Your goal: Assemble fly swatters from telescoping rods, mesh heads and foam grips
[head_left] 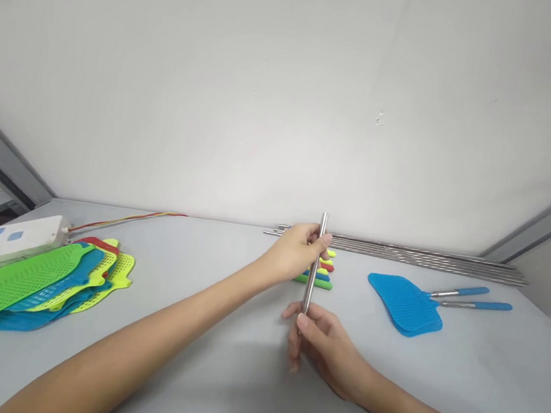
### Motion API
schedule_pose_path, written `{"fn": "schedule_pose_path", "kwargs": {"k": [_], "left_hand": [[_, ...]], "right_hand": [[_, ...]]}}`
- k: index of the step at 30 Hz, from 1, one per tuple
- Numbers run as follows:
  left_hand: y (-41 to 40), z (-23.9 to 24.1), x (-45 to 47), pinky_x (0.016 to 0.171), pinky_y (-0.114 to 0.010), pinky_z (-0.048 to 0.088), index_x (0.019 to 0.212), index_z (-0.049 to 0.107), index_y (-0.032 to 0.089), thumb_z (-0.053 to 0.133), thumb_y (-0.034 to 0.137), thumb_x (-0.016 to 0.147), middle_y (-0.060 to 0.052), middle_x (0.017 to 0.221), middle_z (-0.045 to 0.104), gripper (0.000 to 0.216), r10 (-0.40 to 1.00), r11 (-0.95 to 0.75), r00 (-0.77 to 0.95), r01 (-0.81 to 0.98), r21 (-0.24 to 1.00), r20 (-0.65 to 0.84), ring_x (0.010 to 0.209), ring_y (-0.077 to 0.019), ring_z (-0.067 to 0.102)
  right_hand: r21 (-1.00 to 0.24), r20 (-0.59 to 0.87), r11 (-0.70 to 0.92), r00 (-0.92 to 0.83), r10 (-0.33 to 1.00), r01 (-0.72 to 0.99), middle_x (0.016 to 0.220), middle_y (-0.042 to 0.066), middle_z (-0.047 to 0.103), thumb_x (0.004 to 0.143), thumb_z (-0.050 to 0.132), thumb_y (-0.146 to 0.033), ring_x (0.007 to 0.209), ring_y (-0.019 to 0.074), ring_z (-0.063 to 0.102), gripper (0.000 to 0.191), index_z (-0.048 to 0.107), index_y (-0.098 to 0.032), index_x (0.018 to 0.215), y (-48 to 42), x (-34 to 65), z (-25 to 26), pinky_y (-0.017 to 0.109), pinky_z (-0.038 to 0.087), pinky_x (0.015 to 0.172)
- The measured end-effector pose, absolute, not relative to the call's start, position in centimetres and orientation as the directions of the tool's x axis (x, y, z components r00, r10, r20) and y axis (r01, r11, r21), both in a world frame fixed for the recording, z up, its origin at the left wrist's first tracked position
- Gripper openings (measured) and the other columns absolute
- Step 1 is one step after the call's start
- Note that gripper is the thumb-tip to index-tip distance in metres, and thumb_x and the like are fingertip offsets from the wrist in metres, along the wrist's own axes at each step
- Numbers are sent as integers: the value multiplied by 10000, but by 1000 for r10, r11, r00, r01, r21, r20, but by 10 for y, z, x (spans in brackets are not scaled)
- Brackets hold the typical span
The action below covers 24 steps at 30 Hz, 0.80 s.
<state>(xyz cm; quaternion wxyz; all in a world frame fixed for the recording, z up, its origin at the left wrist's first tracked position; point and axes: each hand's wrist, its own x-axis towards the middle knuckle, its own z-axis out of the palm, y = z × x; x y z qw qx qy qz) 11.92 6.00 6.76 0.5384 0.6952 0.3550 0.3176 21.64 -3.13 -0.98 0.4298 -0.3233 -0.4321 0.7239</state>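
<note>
Metal tube (pixel 311 284), one, plain silver finish: held between the two hands over the middle of the bench (pixel 213 386). Long axis runs from the front-edge side toward the back edge, the far end leaning slightly right. Whether any part touches the bench cannot be told.

Left hand (pixel 297 249): at the far end of the tube, fingers curled and thumb laid across it, pinching; a short length projects past the grip.

Right hand (pixel 331 351): at the near end, pinching between thumb and forefinger, remaining fingers loosely bent. Both hands are in contact, so neither is nearer.

Coloured handles (pixel 323 284), green, blue, yellow and red: lying side by side just beyond the tube, part hidden by the left hand.

Metal rods (pixel 424 257), a long bundle: along the back edge, reaching toward the back right corner.

Blue fly swatters (pixel 404 306), two: toward the right edge, heads overlapping, blue grips pointing right.

Swatter heads (pixel 19 285), a loose pile in green, blue, yellow and red: toward the left edge.

Power strip (pixel 15 235), white with blue socket panels: at the left edge, beside the pile; red-and-yellow cord (pixel 128 217) trailing to the back edge.

Containers: none seen.
</note>
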Motion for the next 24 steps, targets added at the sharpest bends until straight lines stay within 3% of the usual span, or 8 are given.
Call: {"fn": "schedule_pose_path", "kwargs": {"k": [9,18,24], "left_hand": [[62,72,117,447,-199,410,722,462,168,419,381,769,7,663,528,222,851,-164,520,144,976,66,507,-77,499],[61,78,117,533,-216,398,693,398,179,332,358,817,10,644,524,228,697,-216,715,131,968,59,570,-82,470],[64,70,120,619,-264,403,734,400,180,320,377,821,3,706,519,229,601,-91,800,71,993,-2,655,-104,496]], "right_hand": [[-909,-125,-276,-429,895,-311,476,-9,495,808,417,-358,411,85,464,282,488,-128,661,-31,217,-12,207,334,443],[-891,-106,-261,-389,915,-372,482,-12,460,809,427,-316,414,74,405,258,502,-122,656,-31,217,-13,198,304,423],[-903,-105,-256,-401,910,-344,474,-11,478,798,442,-337,401,71,422,269,505,-122,649,-32,217,-15,194,305,422]]}}
